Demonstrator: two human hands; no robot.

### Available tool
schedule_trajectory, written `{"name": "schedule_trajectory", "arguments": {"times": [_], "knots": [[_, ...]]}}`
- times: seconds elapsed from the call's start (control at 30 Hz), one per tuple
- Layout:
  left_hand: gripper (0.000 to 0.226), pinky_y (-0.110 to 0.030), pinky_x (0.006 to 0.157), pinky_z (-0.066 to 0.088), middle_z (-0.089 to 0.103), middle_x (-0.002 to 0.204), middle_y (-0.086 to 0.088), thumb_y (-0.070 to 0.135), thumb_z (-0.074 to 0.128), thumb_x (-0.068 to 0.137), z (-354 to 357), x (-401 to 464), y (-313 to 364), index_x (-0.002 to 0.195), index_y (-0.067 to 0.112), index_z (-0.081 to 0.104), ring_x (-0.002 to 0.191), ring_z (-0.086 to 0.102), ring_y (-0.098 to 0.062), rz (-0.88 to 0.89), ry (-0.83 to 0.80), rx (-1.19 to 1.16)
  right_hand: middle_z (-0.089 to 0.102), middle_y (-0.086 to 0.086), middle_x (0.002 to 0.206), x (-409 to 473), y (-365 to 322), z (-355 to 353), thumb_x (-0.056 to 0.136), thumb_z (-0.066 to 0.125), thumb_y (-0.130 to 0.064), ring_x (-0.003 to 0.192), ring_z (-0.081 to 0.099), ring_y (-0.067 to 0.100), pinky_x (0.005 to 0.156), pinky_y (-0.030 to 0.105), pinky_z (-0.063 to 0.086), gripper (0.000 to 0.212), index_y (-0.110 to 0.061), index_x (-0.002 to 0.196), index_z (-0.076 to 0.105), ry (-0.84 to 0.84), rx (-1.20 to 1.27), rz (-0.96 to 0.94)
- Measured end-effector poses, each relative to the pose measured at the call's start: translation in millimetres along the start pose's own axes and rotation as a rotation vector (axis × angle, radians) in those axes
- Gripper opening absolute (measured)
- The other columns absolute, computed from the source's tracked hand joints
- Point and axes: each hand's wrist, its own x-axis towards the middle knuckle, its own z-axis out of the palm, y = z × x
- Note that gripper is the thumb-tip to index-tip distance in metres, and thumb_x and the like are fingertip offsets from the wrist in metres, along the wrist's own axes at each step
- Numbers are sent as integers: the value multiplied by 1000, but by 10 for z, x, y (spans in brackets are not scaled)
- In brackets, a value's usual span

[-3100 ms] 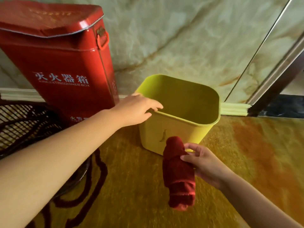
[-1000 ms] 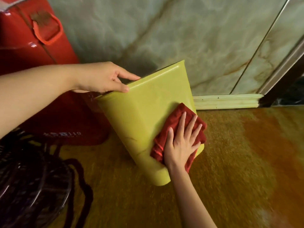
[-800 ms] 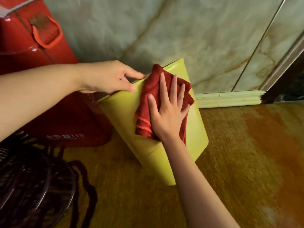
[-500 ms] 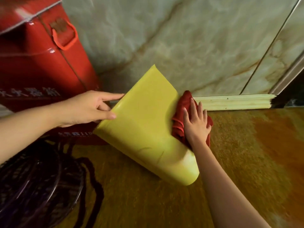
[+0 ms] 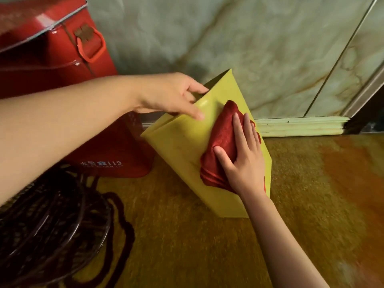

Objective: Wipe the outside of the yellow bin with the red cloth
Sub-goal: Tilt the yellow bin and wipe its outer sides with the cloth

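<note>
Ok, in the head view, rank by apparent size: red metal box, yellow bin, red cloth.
1. red metal box, though cut off by the frame edge
2. yellow bin
3. red cloth, partly hidden under the right hand

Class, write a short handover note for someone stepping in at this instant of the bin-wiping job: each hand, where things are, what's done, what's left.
Left hand: grips the rim of the bin, holding it tilted with its mouth away from the camera.
Right hand: flat on the cloth, pressing it to the bin's upturned side.
Bin: bottom edge on the floor, beside the red box, near the wall.
Done: wiping is under way on this face.
Left: faint marks show left of the cloth; the faces turned away cannot be judged, so turn the bin and check them.
</note>
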Motion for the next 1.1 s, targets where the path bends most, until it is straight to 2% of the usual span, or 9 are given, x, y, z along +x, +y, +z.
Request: {"name": "schedule_trajectory", "arguments": {"times": [0.13,0.23,0.37,0.5,0.6,0.73,0.9,1.03,1.1], "knots": [[18,-34,58,47,72,78,-18,19,74,70,3,-342,-455,77,6,64,69,65,-29,-56,35,538,3,-10,158,-91,13,92,76,29,-74,147,1,18,115,56,18,73,-51,137,-5,-152,-63,-19],[17,-30,50,39,69,65,-20,18,75,68,134,-415,-509,70,5,65,54,51,-17,-16,107,359,5,-13,156,-139,-60,124,78,26,-73,147,7,19,113,56,20,71,-50,139,-3,-87,-67,-25],[11,-12,35,30,61,40,8,10,70,73,161,-142,-80,64,11,63,38,42,6,166,128,197,20,-1,158,19,-209,41,83,26,-71,144,22,25,107,57,27,71,-40,145,10,173,-169,-58],[15,-15,37,32,67,60,-22,13,68,75,119,53,123,85,1,65,46,49,-6,187,103,155,31,7,154,89,18,-42,81,35,-68,139,32,28,104,53,35,72,-37,143,15,204,-165,-101],[24,-17,50,51,71,69,-1,0,67,73,37,38,24,88,18,63,56,63,-3,141,34,-24,37,10,150,-50,401,-65,81,31,-70,134,38,32,101,56,37,75,-31,143,24,181,-154,-9],[23,-37,66,52,71,79,-4,4,67,74,32,-106,-243,89,22,66,72,65,-15,105,86,8,42,9,146,-58,716,-112,79,20,-77,131,41,33,100,52,37,80,-29,143,29,170,-99,120],[15,-29,58,29,59,60,-20,21,65,79,185,-211,-239,71,8,66,63,34,-17,121,175,60,42,8,146,-42,551,-101,82,21,-68,134,37,31,106,53,29,75,-26,143,30,267,-68,216],[27,-18,43,22,41,45,9,15,65,79,273,-87,38,54,5,59,48,27,-4,160,209,70,22,2,157,157,-8,86,87,20,-61,145,13,25,111,60,11,63,-38,145,14,316,-89,164],[38,-19,40,17,29,46,7,14,65,78,279,-36,85,46,4,47,47,20,-4,180,263,80,18,-3,158,310,-192,162,89,16,-62,147,7,22,111,57,9,58,-44,144,10,284,-121,31]]}}
